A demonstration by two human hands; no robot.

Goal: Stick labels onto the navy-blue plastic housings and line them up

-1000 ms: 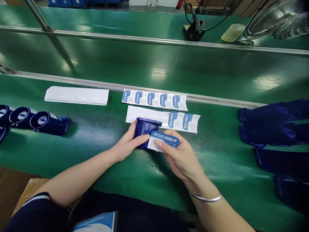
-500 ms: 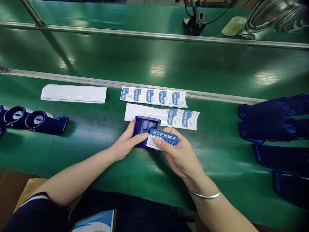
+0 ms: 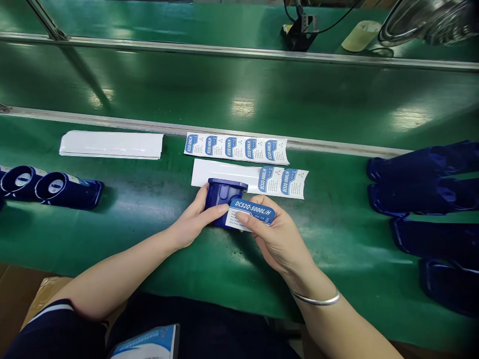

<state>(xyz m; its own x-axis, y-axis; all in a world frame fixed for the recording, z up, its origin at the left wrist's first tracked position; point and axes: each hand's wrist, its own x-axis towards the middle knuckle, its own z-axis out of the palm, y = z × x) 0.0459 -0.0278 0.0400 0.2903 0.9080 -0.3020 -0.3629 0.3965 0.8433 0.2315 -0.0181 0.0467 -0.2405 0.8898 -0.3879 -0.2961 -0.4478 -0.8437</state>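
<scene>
The blue plastic housing (image 3: 223, 193) stands on the green bench (image 3: 157, 234) near centre. Your left hand (image 3: 194, 219) grips its left side; your right hand (image 3: 279, 239) pinches a blue-and-white label (image 3: 251, 214) against its near face. Just beyond lie two label strips (image 3: 236, 148). Finished housings (image 3: 56, 188) rest far left.

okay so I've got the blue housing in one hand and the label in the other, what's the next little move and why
Probably lower the label flat onto the blue housing and press it down. The right hand pinches the label at the housing's near face, while the left hand steadies the housing on the green table.
</scene>
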